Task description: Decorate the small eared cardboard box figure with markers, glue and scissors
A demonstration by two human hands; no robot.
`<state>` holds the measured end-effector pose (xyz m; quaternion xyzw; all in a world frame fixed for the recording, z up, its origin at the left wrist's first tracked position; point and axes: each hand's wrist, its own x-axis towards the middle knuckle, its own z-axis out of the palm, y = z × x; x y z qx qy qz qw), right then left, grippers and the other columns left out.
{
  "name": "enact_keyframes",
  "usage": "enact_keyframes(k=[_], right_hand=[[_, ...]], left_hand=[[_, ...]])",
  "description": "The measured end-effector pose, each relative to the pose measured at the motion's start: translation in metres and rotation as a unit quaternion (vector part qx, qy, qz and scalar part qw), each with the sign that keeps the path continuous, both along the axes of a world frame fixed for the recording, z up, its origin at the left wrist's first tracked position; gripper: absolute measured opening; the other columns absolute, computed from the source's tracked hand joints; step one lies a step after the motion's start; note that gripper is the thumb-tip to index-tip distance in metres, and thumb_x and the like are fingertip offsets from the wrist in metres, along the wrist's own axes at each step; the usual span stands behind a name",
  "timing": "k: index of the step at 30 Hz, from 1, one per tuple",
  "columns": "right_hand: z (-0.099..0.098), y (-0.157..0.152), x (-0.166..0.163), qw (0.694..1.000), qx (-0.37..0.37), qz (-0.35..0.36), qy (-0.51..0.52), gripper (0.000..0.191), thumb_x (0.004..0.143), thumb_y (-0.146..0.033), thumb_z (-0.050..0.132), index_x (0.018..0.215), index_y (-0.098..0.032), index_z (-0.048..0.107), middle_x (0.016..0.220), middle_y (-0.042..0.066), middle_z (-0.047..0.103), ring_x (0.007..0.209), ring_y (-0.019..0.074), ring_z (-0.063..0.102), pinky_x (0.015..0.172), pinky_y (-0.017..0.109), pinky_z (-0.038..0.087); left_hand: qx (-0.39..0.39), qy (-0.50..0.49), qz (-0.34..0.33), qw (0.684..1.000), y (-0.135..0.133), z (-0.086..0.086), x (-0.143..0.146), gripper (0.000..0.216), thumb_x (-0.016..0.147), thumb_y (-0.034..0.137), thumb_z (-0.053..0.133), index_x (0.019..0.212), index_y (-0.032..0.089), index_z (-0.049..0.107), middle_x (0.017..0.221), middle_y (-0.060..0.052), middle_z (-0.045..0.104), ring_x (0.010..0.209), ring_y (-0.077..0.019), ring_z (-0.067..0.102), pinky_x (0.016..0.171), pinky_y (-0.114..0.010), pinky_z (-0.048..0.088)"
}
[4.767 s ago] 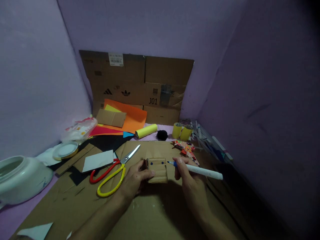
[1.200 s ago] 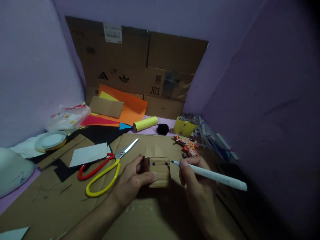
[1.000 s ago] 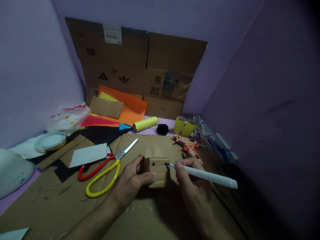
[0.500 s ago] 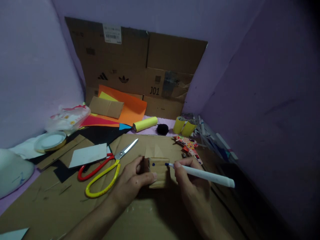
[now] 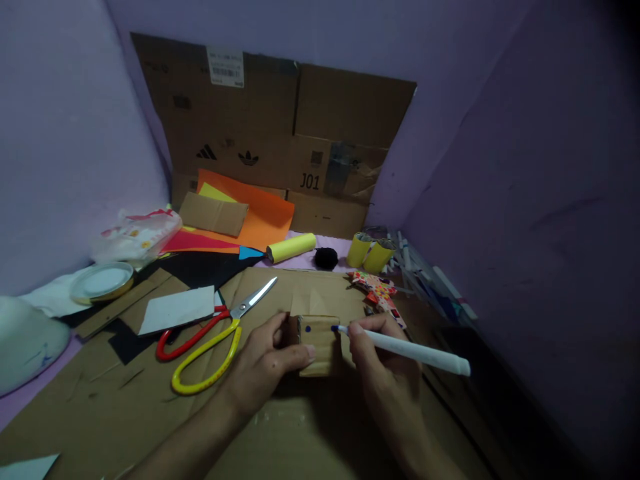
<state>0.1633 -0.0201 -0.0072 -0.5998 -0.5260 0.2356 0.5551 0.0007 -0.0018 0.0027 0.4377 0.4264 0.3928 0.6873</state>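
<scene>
While the L hand (image 5: pixel 263 363) grips a small cardboard box (image 5: pixel 324 353) by its left side, thumb over the front, prob. to steady it, the R hand (image 5: pixel 387 367) pinches a white marker (image 5: pixel 417 352) near its tip, likely for fine control. Box is btwn the hands, face w/ a blue dot (image 5: pixel 309 329) turned to the wearer, looking longer up-down than across. Marker's long axis runs crosswise, tip pointing L at the box's upper R. Scissors (image 5: pixel 243 309) lie just L of the L hand, blades angled away; beyond both hands, a yellow tube (image 5: pixel 291 247) & black ball (image 5: pixel 326 259).
</scene>
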Motion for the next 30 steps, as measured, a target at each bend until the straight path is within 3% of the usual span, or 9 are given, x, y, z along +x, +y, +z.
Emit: enact_keyframes(k=[11,16,26,30], right_hand=[[0.0040,-0.0015,0.0017,0.999,0.007,-0.011,0.040,0.025,0.081,-0.042,0.056,0.068,-0.022,0.052,0.048,-0.008,0.044,0.042,0.0107,0.042,0.042,0.021,0.034],[0.0027,-0.0019,0.0002,1.000,-0.007,0.011,0.013,0.023,0.081,-0.041,0.056,0.069,-0.022,0.053,0.051,-0.006,0.048,0.045,0.0118,0.045,0.043,0.022,0.034],[0.0025,-0.0027,-0.0012,1.000,0.008,0.027,-0.002,0.023,0.083,-0.038,0.055,0.068,-0.021,0.054,0.054,-0.005,0.050,0.048,0.0122,0.046,0.045,0.023,0.035],[0.0047,-0.0008,-0.0004,0.998,0.021,0.027,0.046,0.022,0.084,-0.038,0.057,0.071,-0.021,0.054,0.052,-0.007,0.047,0.046,0.0109,0.044,0.044,0.022,0.035]], left_hand=[[0.004,-0.016,0.002,1.000,0.0001,-0.0003,-0.0003,0.047,0.069,0.021,0.069,0.114,0.019,0.059,0.104,-0.006,0.072,0.100,-0.0291,0.065,0.084,-0.037,0.050],[0.002,-0.025,-0.008,1.000,0.0007,-0.0012,-0.0007,0.049,0.069,0.021,0.070,0.117,0.018,0.058,0.106,-0.007,0.072,0.101,-0.0291,0.065,0.084,-0.037,0.049],[-0.007,-0.009,0.007,1.000,-0.0005,0.0010,0.0002,0.047,0.067,0.023,0.071,0.112,0.019,0.060,0.098,-0.005,0.073,0.096,-0.0296,0.065,0.080,-0.037,0.051],[-0.001,-0.024,0.011,1.000,-0.0008,-0.0007,0.0002,0.044,0.066,0.023,0.073,0.108,0.018,0.062,0.100,-0.008,0.073,0.097,-0.0307,0.066,0.083,-0.039,0.051]])
